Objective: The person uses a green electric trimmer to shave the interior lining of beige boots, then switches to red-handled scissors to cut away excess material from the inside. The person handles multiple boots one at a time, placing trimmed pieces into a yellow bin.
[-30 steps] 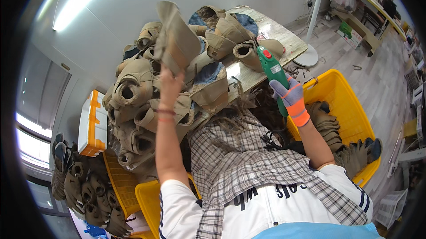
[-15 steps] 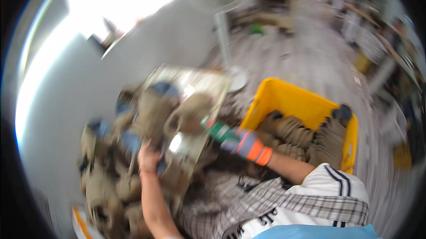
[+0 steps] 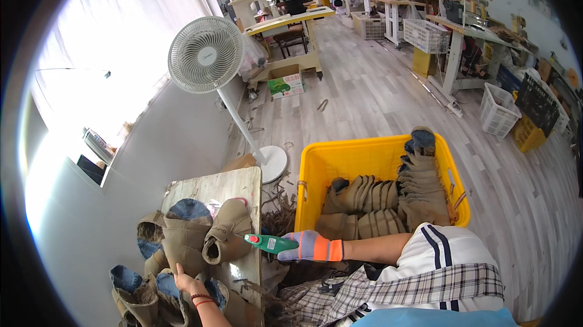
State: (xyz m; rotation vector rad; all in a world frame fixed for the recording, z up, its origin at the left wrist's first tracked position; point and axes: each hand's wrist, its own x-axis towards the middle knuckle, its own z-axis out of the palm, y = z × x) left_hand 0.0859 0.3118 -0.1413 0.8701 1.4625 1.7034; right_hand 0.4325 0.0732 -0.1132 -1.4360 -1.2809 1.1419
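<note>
My bare left hand (image 3: 187, 281), with red bracelets at the wrist, is against the lower end of a khaki boot upper (image 3: 183, 241) with a blue lining. Its visible fingers are apart; part of the hand is hidden against the piece. Wrapped around a green handheld tool (image 3: 271, 243) with a red button and a thin metal tip is my right hand (image 3: 310, 246), in a grey and orange glove. The tip points at another khaki upper (image 3: 229, 230) lying on the worn board (image 3: 243, 184). More uppers (image 3: 135, 293) are heaped around my left hand.
A yellow bin (image 3: 364, 145) beyond my right arm holds rows of nested uppers (image 3: 422, 187). Behind the board stands a white fan (image 3: 206, 57). Scraps (image 3: 280, 208) lie between board and bin. Work tables and a person (image 3: 452, 8) are farther off.
The view has swung and sharpened, showing more of the room. My left hand is now nearer the boot upper. The green tool remains in my right hand.
</note>
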